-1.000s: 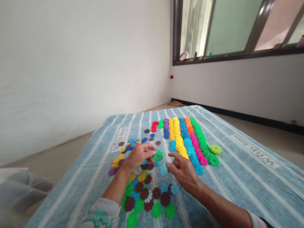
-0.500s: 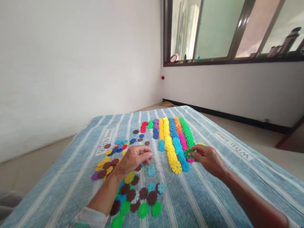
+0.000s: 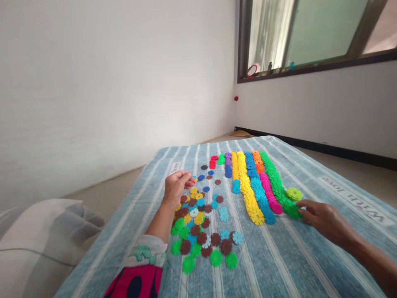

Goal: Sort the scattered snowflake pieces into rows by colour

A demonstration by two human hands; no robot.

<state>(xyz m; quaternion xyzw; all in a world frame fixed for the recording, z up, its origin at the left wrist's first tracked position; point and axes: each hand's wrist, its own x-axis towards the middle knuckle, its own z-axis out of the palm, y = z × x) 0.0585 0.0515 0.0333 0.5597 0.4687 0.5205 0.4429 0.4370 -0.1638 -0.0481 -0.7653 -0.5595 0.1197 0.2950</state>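
My left hand (image 3: 177, 186) hovers over the far left of the loose plastic snowflake discs, thumb and fingers pinched together. A bit of red and yellow shows at its fingertips; I cannot tell whether it is held or lies behind them. My right hand (image 3: 319, 215) pinches a dark green snowflake disc (image 3: 294, 213) at the near end of the overlapping green row (image 3: 273, 176). Beside those fingers lies a lime-green disc (image 3: 294, 193). Left of the green row run a pink row (image 3: 269, 192), a blue row (image 3: 259, 188) and a long yellow row (image 3: 248, 194).
Loose brown discs (image 3: 226, 247), bright green discs (image 3: 216, 258) and light blue discs (image 3: 223, 214) are scattered across the left-centre of the striped cloth (image 3: 269, 265). Shorter red (image 3: 212, 162) and purple (image 3: 228, 158) groups sit at the far end. Grey-and-white fabric (image 3: 46, 231) bulges at left.
My right hand has brought the green disc down to the near end of the green row. My left hand has moved farther out over the loose discs. The view has turned left.
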